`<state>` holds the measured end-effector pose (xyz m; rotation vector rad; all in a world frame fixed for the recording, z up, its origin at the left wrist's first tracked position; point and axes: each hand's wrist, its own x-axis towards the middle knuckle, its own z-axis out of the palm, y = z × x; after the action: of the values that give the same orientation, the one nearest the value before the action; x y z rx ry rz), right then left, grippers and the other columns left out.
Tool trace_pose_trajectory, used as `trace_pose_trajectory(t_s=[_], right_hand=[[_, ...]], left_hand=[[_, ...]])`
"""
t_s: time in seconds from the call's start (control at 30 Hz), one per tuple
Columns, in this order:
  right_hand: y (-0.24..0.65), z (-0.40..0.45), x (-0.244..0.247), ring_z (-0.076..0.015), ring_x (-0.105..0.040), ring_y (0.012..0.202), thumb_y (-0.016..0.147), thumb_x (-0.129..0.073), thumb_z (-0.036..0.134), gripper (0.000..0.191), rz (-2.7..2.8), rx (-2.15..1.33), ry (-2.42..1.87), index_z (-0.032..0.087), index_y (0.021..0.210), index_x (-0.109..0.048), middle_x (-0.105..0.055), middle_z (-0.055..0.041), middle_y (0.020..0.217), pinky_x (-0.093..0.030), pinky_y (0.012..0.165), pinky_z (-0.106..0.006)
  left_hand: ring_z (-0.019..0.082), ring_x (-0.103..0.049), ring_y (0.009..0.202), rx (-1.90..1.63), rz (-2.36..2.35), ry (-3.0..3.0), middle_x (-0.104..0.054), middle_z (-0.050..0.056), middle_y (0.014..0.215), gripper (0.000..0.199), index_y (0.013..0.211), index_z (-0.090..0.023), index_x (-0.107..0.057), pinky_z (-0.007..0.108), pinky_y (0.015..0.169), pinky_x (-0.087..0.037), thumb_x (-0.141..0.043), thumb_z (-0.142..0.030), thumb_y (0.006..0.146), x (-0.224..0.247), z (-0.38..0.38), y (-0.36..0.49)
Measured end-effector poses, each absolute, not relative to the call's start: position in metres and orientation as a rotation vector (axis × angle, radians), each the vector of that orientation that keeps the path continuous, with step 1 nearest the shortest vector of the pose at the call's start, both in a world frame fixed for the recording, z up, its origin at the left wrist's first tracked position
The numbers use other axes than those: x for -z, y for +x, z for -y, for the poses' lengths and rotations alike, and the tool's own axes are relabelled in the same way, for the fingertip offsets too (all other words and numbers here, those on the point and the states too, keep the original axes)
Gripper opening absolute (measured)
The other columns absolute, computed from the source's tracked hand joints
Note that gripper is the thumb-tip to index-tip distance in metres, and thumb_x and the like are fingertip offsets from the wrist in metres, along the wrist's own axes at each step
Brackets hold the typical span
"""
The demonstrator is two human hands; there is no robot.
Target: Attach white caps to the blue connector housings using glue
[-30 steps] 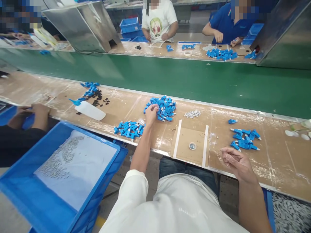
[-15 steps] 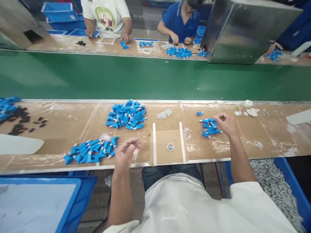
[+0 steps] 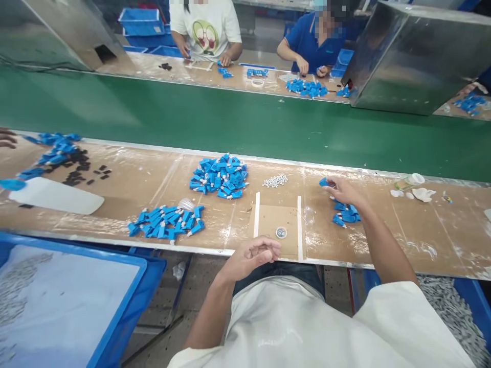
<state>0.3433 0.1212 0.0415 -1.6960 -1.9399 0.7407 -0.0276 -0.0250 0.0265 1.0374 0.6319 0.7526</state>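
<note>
My right hand (image 3: 344,192) reaches out over a small heap of blue plastic parts (image 3: 347,214), and its fingertips pinch a lone blue part (image 3: 323,181) lying on the brown worktable (image 3: 422,235). My left hand (image 3: 251,254) hovers at the table's front edge with its fingers loosely curled; whatever is inside them is hidden. It is just below a taped cardboard square (image 3: 270,220) that carries a small round piece (image 3: 281,232). A big pile of blue parts (image 3: 220,176), a flatter row of blue parts (image 3: 166,222) and a cluster of tiny white pieces (image 3: 275,180) lie to the left.
A green conveyor belt (image 3: 245,122) runs behind the table, with two people working across it beside metal hoods (image 3: 410,56). A blue crate (image 3: 76,296) holding grey bits sits lower left, another bin (image 3: 452,317) lower right. A white bottle (image 3: 57,197), black parts (image 3: 79,171) and a co-worker's hand (image 3: 5,138) are far left.
My left hand left the big blue pile and drew back to the table's front edge. My right hand reached forward past the small heap to the lone blue part. The view swung right.
</note>
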Motion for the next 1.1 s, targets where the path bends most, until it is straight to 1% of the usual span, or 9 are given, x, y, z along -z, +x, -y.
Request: trace_pose_trajectory(t_s=[0.1,0.2,0.27,0.37,0.47,0.63,0.77,0.97,1.1], right_hand=[[0.308,-0.084,-0.067,-0.0225,-0.065,0.082,0.088,-0.067,0.055,0.038,1.990,-1.069,-1.463,0.021,0.103,-0.073,-0.073,-0.0073,0.093,-0.053,0.074,-0.037],[0.270,-0.046,-0.093,-0.0208,-0.063,0.083,0.096,-0.060,0.052,0.035,2.222,-1.173,-1.182,0.024,0.109,-0.076,-0.071,-0.0066,0.095,-0.051,0.074,-0.035],[0.251,-0.030,-0.103,-0.0205,-0.062,0.082,0.098,-0.059,0.047,0.031,2.340,-1.124,-1.066,0.026,0.110,-0.078,-0.069,-0.0062,0.092,-0.049,0.076,-0.034],[0.236,-0.017,-0.104,-0.0205,-0.060,0.079,0.098,-0.060,0.043,0.026,2.392,-1.047,-1.021,0.028,0.109,-0.079,-0.067,-0.0057,0.087,-0.049,0.075,-0.034],[0.238,-0.016,-0.094,-0.0208,-0.062,0.078,0.096,-0.065,0.045,0.026,2.311,-1.078,-1.083,0.028,0.110,-0.078,-0.068,-0.0062,0.088,-0.051,0.074,-0.034],[0.258,-0.015,-0.061,-0.0209,-0.064,0.078,0.088,-0.071,0.054,0.042,1.986,-1.068,-1.385,0.024,0.117,-0.075,-0.071,-0.0089,0.102,-0.055,0.072,-0.035],[0.257,-0.009,-0.023,-0.0207,-0.064,0.079,0.087,-0.070,0.055,0.040,1.832,-1.006,-1.564,0.022,0.109,-0.077,-0.071,-0.0082,0.097,-0.055,0.073,-0.036],[0.225,-0.006,0.011,-0.0214,-0.067,0.087,0.082,-0.074,0.056,0.041,1.651,-1.307,-1.469,0.020,0.102,-0.080,-0.075,-0.0087,0.102,-0.055,0.077,-0.035],[0.218,-0.010,0.016,-0.0223,-0.066,0.085,0.086,-0.070,0.057,0.037,1.664,-1.232,-1.419,0.023,0.093,-0.082,-0.074,-0.0074,0.089,-0.053,0.075,-0.037]], left_hand=[[0.018,-0.068,0.078,-0.817,-0.739,0.938,-0.075,0.011,0.092,0.048,0.105,-0.017,-0.079,0.030,0.074,-0.055,-0.077,-0.058,0.081,-0.028,0.018,-0.003],[0.019,-0.068,0.076,-0.874,-0.690,0.824,-0.075,0.014,0.094,0.071,0.111,-0.014,-0.077,0.030,0.067,-0.054,-0.066,-0.077,0.079,-0.030,0.011,0.022],[0.019,-0.067,0.072,-0.821,-0.653,0.816,-0.073,0.012,0.086,0.076,0.109,-0.013,-0.077,0.029,0.063,-0.052,-0.062,-0.082,0.078,-0.033,0.007,0.032],[0.014,-0.059,0.059,-0.752,-0.677,0.936,-0.066,0.004,0.068,0.067,0.097,-0.014,-0.077,0.027,0.058,-0.048,-0.067,-0.077,0.078,-0.038,0.005,0.033],[0.011,-0.055,0.054,-0.690,-0.668,0.994,-0.067,0.003,0.071,0.058,0.091,-0.014,-0.076,0.026,0.055,-0.047,-0.074,-0.070,0.076,-0.037,0.007,0.022],[0.017,-0.070,0.072,-0.817,-0.721,0.672,-0.076,0.010,0.091,0.053,0.100,-0.015,-0.071,0.025,0.059,-0.052,-0.084,-0.059,0.072,-0.021,0.014,-0.008],[0.018,-0.073,0.074,-0.924,-0.779,0.497,-0.076,0.010,0.090,0.048,0.097,-0.015,-0.067,0.025,0.061,-0.055,-0.083,-0.054,0.075,-0.008,0.012,-0.027],[0.019,-0.076,0.079,-0.957,-0.814,0.436,-0.078,0.011,0.092,0.040,0.095,-0.014,-0.067,0.025,0.066,-0.058,-0.082,-0.047,0.077,0.000,0.010,-0.027],[0.019,-0.076,0.078,-0.968,-0.825,0.412,-0.078,0.011,0.089,0.039,0.092,-0.014,-0.066,0.023,0.063,-0.057,-0.083,-0.046,0.076,0.005,0.010,-0.028]])
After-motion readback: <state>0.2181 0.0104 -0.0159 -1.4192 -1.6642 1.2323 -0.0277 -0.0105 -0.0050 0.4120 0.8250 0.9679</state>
